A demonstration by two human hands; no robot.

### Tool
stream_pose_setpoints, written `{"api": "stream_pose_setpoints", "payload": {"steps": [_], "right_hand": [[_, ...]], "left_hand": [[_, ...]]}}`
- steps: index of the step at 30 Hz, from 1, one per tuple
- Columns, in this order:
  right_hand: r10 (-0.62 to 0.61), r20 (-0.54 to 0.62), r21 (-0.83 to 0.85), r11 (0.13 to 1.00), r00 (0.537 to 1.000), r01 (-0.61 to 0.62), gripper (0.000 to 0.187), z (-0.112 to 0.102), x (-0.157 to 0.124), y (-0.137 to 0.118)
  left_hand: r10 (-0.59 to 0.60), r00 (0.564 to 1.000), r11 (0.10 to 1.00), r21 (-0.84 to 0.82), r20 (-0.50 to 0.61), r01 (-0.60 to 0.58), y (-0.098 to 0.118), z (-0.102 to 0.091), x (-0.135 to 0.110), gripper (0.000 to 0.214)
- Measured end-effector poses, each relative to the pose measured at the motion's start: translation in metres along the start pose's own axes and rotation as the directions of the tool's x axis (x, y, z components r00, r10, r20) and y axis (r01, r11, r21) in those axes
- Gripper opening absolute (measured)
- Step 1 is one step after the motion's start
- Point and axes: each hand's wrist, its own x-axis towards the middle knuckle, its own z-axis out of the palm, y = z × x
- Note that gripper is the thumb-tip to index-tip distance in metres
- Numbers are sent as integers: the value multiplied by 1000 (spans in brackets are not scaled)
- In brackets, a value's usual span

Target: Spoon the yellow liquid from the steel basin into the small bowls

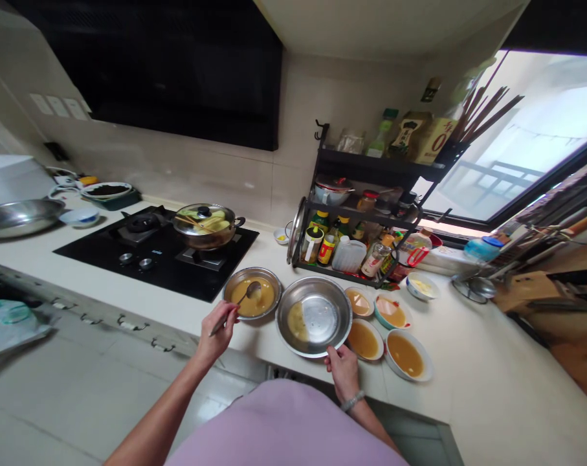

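My left hand [218,333] is closed round the handle of a metal spoon [252,288]. The spoon's head is over a steel bowl [277,277] of thin yellow-brown liquid. My right hand [342,370], with a band at the wrist, pinches the near rim of a wider steel basin [334,298]. This basin has a shallow patch of pale yellow liquid at its left side and bare shiny metal on the right. Right of the basin stand several smaller bowls of brownish liquid, among them a white oval bowl [428,370] and a round bowl [365,342].
A black gas hob [103,249] holds a glass-lidded pan [206,238] with green and yellow food. Behind the bowls rises a black rack [317,152] of bottles and jars. A knife block [521,291] stands at the right. A range hood [177,71] hangs above.
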Motion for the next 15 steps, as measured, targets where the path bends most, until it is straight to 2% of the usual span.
{"api": "stream_pose_setpoints", "payload": {"steps": [3, 5, 11, 15], "right_hand": [[-3, -3, -7, 1000, 1000, 3, 22, 0, 0, 0], [-4, -1, -9, 1000, 1000, 4, 22, 1, 1, 2], [-5, -5, -7, 1000, 1000, 5, 21, 1, 3, 7], [-5, -12, -17, 1000, 1000, 5, 22, 1, 2, 7]], "left_hand": [[206, 972, 970, 111, 110, -218, -3, 1, -5, 10], [273, 953, 944, 153, 129, -291, -1, 5, -8, 12], [305, 931, 940, 93, 198, -328, 4, 30, -21, 14], [373, 874, 914, 38, 312, -404, 0, 54, -30, 16]]}}
